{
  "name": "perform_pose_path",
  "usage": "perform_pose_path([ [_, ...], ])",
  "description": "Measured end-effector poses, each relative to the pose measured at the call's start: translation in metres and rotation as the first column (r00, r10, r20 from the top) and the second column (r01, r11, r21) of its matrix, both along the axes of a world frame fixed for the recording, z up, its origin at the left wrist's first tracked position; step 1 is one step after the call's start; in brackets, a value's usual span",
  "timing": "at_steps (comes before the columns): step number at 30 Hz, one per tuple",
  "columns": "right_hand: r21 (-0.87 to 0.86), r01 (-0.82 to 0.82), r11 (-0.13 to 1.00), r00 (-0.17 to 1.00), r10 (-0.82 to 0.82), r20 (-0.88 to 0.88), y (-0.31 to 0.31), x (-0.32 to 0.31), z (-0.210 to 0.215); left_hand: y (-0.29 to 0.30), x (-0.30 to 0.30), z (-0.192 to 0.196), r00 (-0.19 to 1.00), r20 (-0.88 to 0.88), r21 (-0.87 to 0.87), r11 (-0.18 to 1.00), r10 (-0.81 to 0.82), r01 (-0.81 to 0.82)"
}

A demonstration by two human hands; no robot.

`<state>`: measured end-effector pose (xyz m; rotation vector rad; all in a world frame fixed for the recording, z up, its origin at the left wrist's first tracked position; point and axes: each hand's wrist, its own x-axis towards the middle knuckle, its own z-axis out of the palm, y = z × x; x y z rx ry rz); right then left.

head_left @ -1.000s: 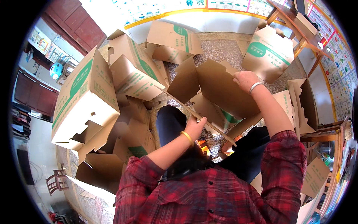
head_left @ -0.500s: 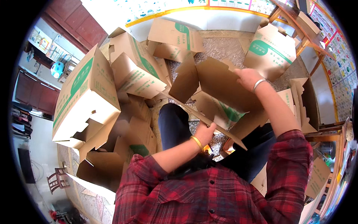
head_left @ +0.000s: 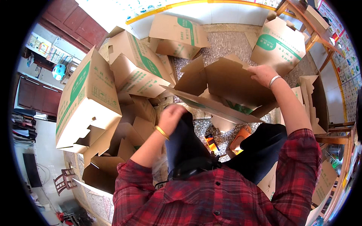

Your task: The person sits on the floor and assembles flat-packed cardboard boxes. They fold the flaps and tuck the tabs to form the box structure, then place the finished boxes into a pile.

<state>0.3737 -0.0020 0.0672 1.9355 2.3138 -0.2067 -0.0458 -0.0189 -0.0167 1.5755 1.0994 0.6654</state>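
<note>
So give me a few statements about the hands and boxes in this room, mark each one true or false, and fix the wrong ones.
1. The right hand holds the rim of the open cardboard box. True.
2. The left hand grips that box's near panel. False: it is off the panel, by the left knee.
3. A gold-coloured bangle is on the left wrist. True.
4. The reddish-brown door is at the upper right. False: it is at the upper left.
5. The upper-right carton bears green printing. True.
</note>
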Motion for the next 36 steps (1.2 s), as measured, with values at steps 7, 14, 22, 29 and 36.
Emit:
perform_pose_path([
  [7,-0.008,-0.003,1.000,1.000,0.003,-0.006,0.000,0.003,0.001,0.063,-0.006,-0.016,0.943,0.289,0.213,0.950,0.164,-0.230],
  [14,-0.021,0.001,1.000,0.998,-0.002,-0.061,0.005,-0.026,0.000,0.054,0.038,-0.015,0.983,0.172,0.181,0.983,-0.070,0.039],
  [22,-0.023,-0.099,0.995,0.995,0.100,0.011,0.015,-0.029,0.000,0.062,0.020,-0.023,0.994,-0.082,0.009,0.998,0.068,-0.068],
  [29,0.014,-0.132,0.991,0.991,0.132,0.017,0.000,-0.034,0.000,0.048,0.028,-0.018,0.932,-0.363,0.019,1.000,0.018,-0.012],
  [36,0.086,-0.081,0.993,0.997,0.082,-0.009,-0.007,-0.037,-0.003,0.038,0.047,0.001,0.863,-0.491,0.268,0.963,0.121,0.018],
])
